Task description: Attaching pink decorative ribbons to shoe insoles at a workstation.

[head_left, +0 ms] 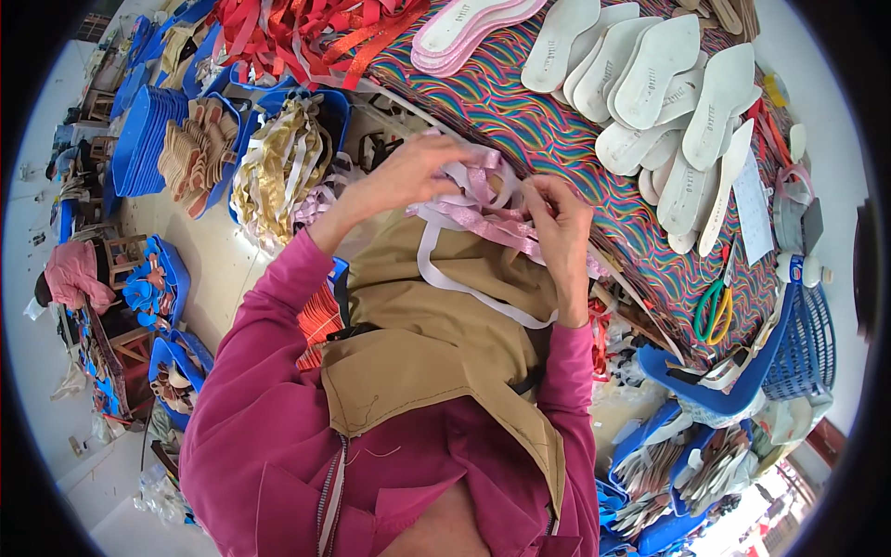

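A tangled bunch of pink and pale lilac shoe straps (492, 200) lies over my lap at the table's edge, some with a glittery surface. My left hand (413, 172) grips the bunch from the left, its fingers bent over the bands. At the bunch's right side, the thumb and fingers of my right hand (560, 212) pinch a strap. One pale band (429, 255) loops down over my tan apron (427, 362) and curves toward my right wrist. Parts of the bunch are hidden behind my fingers.
White insoles (659, 74) are piled on the patterned tabletop (464, 97), near green-and-yellow scissors (715, 311). Red straps (316, 37) heap at the far left edge. Blue bins with gold straps (283, 167) and tan sole pieces (197, 148) stand left. A blue basket (803, 343) sits right.
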A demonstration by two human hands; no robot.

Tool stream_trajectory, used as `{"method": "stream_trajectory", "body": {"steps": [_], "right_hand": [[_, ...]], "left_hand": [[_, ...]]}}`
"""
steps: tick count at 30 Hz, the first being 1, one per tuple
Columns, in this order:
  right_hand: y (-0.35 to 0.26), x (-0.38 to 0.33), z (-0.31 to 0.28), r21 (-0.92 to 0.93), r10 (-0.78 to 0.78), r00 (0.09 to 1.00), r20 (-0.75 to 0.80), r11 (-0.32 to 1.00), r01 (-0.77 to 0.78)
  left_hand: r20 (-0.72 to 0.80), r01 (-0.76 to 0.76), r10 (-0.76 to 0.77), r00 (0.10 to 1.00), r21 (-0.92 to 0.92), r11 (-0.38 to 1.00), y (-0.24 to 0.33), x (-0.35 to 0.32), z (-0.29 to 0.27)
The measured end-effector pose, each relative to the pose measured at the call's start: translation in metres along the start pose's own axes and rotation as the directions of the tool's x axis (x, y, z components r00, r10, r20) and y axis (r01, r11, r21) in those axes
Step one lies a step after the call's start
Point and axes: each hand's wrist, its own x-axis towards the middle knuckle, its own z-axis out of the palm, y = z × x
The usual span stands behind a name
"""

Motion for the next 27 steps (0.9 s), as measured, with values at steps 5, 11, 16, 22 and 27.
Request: {"method": "stream_trajectory", "body": {"steps": [5,11,16,22,27], "right_hand": [[0.020,-0.029,-0.012,-0.120,0.189,0.981,0.038,0.976,-0.183],[0.048,-0.074,-0.025,-0.699,0.048,0.996,0.082,0.715,0.023],[0.028,-0.111,-0.061,-0.485,0.032,0.998,-0.048,0.873,-0.051],[0.022,-0.140,-0.081,-0.718,0.151,0.983,-0.104,0.672,-0.179],[-0.042,-0.086,-0.048,-0.465,0.058,0.990,-0.130,0.878,-0.112]], "left_hand": [[-0.187,0.191,-0.210,0.960,-0.111,0.975,-0.017,-0.040,-0.016],[-0.317,-0.012,-0.450,0.835,-0.828,0.561,-0.043,-0.082,-0.119],[-0.393,-0.292,-0.399,0.828,-0.911,0.291,-0.066,-0.112,-0.187],[-0.541,-0.375,-0.355,0.762,-0.817,0.439,-0.011,-0.111,-0.234],[-0.380,-0.235,-0.255,0.889,-0.857,0.459,0.015,-0.085,-0.205]]}}
